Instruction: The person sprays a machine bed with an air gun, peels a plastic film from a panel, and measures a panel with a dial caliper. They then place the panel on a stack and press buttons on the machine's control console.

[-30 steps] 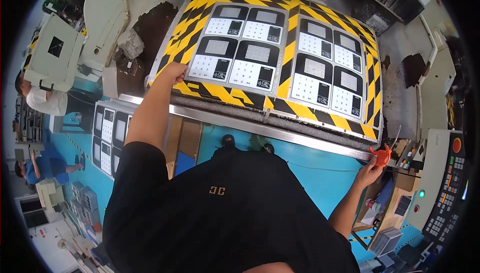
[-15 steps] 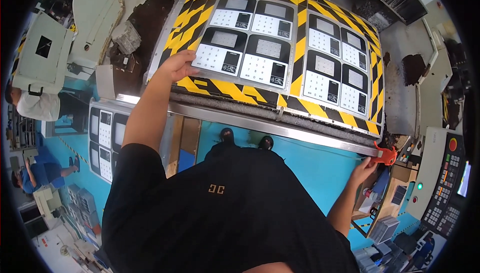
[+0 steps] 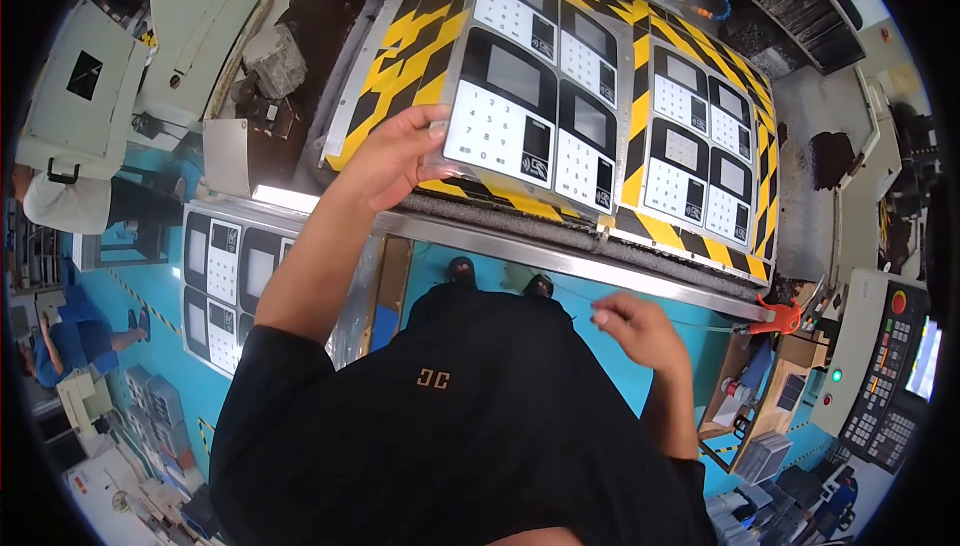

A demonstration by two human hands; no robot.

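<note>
My left hand (image 3: 400, 156) pinches the near left edge of a clear sheet (image 3: 505, 106) printed with several keypad panels in black and white. The sheet is tilted, its left side raised off the yellow-and-black striped machine bed (image 3: 400, 56). A second keypad sheet (image 3: 690, 146) lies flat on the right half of that bed. Over the blue floor, just in front of my body, my right hand (image 3: 640, 331) is in the air with loosely bent fingers and nothing visible in it. Beyond it, a red air gun (image 3: 775, 316) rests at the right end of the metal rail.
Another keypad sheet (image 3: 215, 281) lies on a surface to the left. A metal rail (image 3: 520, 256) runs along the bed's front. At right stands a control panel (image 3: 885, 376) with buttons, beside a wooden shelf (image 3: 765, 396). Two other people are at far left.
My left hand has raised the left side of the keypad sheet off the bed. My right hand has let go of the red air gun and moved left toward my body.
</note>
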